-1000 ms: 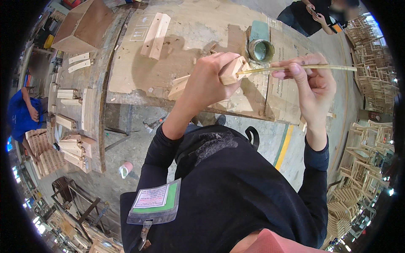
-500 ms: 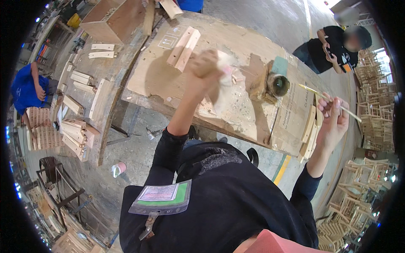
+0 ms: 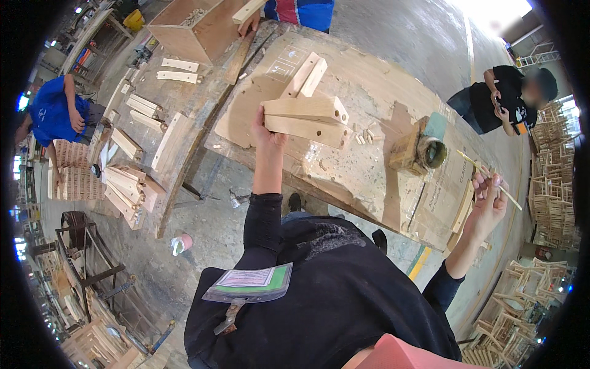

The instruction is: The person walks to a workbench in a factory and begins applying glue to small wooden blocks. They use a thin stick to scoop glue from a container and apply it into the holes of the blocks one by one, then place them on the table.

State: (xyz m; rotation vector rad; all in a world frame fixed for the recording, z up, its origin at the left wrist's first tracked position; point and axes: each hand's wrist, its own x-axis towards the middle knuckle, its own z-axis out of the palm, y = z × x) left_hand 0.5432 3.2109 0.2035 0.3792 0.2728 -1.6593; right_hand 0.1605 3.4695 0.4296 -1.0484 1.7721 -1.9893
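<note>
My left hand (image 3: 270,132) is closed around one end of two wooden slats (image 3: 307,120) laid side by side, held over the cardboard-topped table. Round holes show in their right end and sides. On the right, my right hand (image 3: 487,200) pinches a thin pale stick (image 3: 507,195), angled up toward a dark round pot (image 3: 433,152) but apart from it. The pot sits tilted against a wooden block (image 3: 405,147). Several short dowels (image 3: 369,135) lie between the slats and the pot. Behind the held slats, another pair of slats (image 3: 305,74) rests on the table.
More slats (image 3: 126,187) lie on the left bench (image 3: 178,92), near an open plywood box (image 3: 196,31). A co-worker's hand (image 3: 247,23) touches wood at the far edge. A person in blue (image 3: 58,114) stands left, another in black (image 3: 491,101) right. A cup (image 3: 180,243) is on the floor.
My left hand, blurred over the table before, now grips the two slats. My right hand keeps its pinch on the stick. The view has shifted slightly, and a co-worker's hand shows at the top.
</note>
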